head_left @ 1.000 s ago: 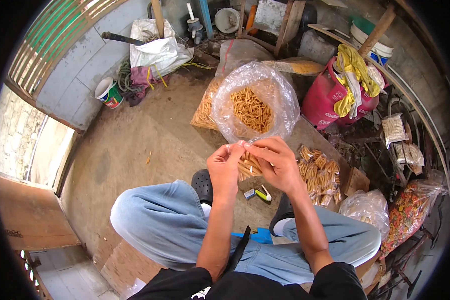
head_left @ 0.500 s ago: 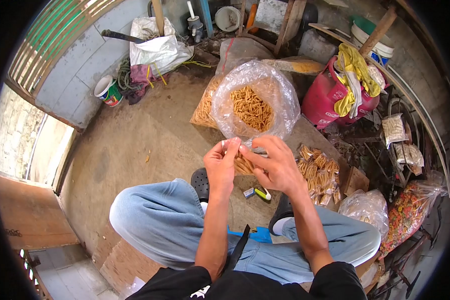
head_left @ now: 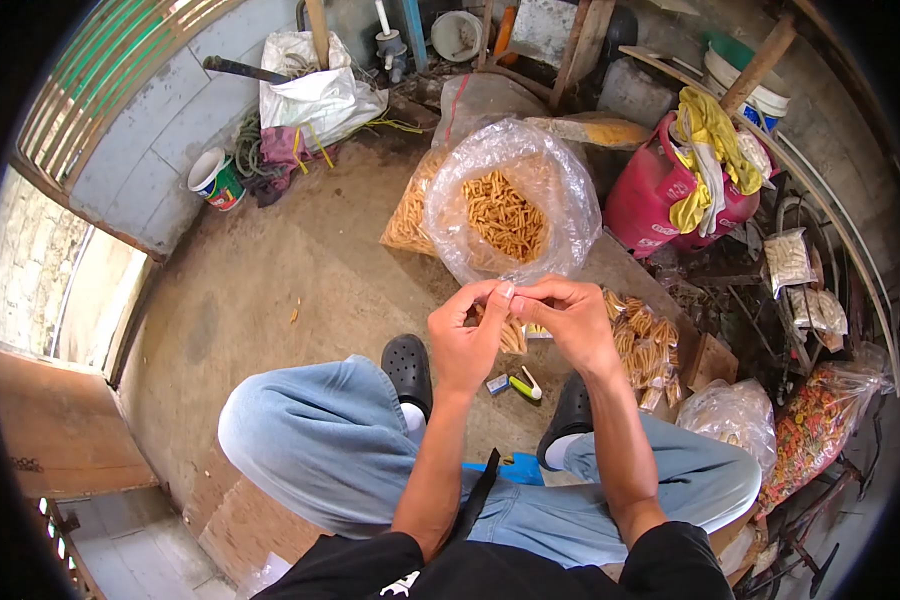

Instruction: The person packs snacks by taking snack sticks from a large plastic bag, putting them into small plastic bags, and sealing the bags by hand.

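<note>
My left hand [head_left: 467, 338] and my right hand [head_left: 576, 325] meet fingertip to fingertip, both closed in a pinch. Between and below them hangs a small clear bag of snack sticks [head_left: 513, 338], its top pinched in the fingers and partly hidden by them. Just beyond my hands stands a large open plastic bag [head_left: 570, 215] holding a heap of brown snack sticks [head_left: 505, 218]. Several filled small bags [head_left: 645, 345] lie to the right of my right hand. On the floor below are a green-yellow cutter [head_left: 525, 387] and a small blue-white box [head_left: 497, 383].
A pink gas cylinder [head_left: 650, 190] draped with yellow gloves [head_left: 715, 150] stands at the right. Nearby lie a clear plastic bag [head_left: 730, 415] and a bag of colourful snacks [head_left: 820, 430]. A paint bucket [head_left: 216, 180] and a white sack [head_left: 320, 95] sit at the far left.
My left hand has shifted right and slightly down, and the right hand has turned inward, so the fingertips now press together. The small bag has moved a little to the right with them.
</note>
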### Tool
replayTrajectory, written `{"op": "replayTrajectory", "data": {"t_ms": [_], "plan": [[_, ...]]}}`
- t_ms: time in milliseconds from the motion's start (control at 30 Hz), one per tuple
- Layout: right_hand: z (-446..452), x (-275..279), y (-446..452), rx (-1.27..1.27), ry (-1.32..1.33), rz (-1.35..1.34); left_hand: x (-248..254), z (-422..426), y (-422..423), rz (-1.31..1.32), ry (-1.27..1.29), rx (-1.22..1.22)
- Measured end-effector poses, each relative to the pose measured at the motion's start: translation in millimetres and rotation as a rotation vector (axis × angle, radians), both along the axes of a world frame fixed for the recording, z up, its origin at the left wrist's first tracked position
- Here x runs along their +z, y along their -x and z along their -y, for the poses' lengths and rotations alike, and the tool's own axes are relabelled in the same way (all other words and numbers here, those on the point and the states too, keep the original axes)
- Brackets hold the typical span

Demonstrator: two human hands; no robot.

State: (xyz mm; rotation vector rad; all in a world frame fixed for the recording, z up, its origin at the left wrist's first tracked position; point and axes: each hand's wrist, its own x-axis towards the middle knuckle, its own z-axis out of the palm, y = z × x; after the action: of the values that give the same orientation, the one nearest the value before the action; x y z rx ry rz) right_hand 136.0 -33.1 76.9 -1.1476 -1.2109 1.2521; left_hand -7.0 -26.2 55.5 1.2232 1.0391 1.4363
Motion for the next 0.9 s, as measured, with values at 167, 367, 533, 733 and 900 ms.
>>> {"op": "replayTrajectory", "data": {"t_ms": [167,367,533,733,900], "plan": [[-2,-1,-1,-0.107,0.026,-0.063,2,-5,7,0.269,0.157,-0.117],[-4,-5,-3,-0.082,0.092,-0.156,1,-6,10,0.281,0.14,-0.194],[-4,-8,6,-0.121,0.067,-0.127,1,-1,-5,0.051,0.015,0.093],[-3,-10,10,-0.196,0.069,-0.142,1,-1,-7,-0.096,-0.122,0.116],[-3,-10,7,-0.159,0.084,-0.199,-2,-1,-5,0.107,0.016,0.06]]}}
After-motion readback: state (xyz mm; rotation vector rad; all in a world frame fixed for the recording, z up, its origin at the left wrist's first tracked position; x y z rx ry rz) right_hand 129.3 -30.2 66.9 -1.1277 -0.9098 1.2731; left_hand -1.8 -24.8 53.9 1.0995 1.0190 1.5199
